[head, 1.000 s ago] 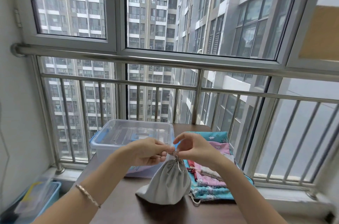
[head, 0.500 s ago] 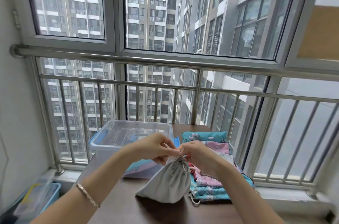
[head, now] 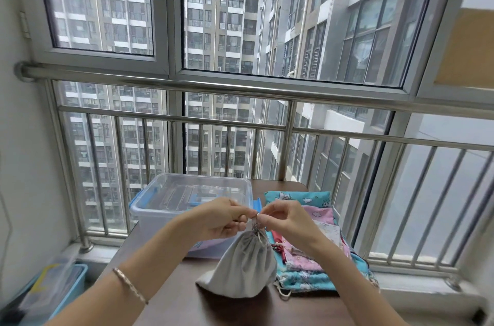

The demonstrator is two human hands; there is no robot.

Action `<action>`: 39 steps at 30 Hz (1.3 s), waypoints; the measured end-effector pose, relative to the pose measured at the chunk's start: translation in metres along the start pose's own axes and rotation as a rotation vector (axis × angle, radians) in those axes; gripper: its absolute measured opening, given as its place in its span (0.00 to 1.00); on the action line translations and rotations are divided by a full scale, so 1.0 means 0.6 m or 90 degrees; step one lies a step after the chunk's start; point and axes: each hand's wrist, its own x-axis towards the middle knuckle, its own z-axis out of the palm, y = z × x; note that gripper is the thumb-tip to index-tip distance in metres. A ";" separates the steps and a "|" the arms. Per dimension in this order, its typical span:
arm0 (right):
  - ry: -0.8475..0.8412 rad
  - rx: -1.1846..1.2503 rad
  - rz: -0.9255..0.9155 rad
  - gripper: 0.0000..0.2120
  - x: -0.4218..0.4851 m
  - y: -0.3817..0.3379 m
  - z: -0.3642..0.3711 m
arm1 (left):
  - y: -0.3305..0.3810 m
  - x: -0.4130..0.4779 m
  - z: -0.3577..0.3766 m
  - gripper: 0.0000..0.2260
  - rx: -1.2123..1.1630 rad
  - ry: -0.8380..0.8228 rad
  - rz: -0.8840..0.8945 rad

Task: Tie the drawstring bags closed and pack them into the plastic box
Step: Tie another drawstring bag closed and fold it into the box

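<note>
A grey drawstring bag (head: 244,267) stands on the brown table (head: 171,299), its neck gathered tight. My left hand (head: 222,218) and my right hand (head: 283,220) meet just above the neck, and each pinches an end of the bag's drawstring (head: 257,221). Behind my left hand sits the clear plastic box (head: 160,202) with blue latches, its lid on. To the right lies a pile of flat patterned drawstring bags (head: 307,269) in teal and pink.
A steel railing (head: 240,122) and window close off the table's far side. On the floor at the lower left is a blue bin (head: 53,285) with a clear lid. A wall stands at the left.
Both hands dipped to the bag's neck half a second ago and have now risen a little, still pinching the drawstring. The bag stays in place.
</note>
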 end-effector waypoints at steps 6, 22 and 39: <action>-0.018 0.013 -0.006 0.04 0.000 0.007 -0.001 | 0.006 -0.007 -0.004 0.09 0.077 0.025 0.031; -0.176 -0.094 0.083 0.33 -0.015 0.017 -0.001 | 0.011 -0.010 -0.060 0.08 0.024 0.076 0.044; -0.122 0.149 -0.036 0.10 0.139 -0.135 -0.046 | 0.009 -0.023 -0.088 0.46 0.237 -0.062 -0.220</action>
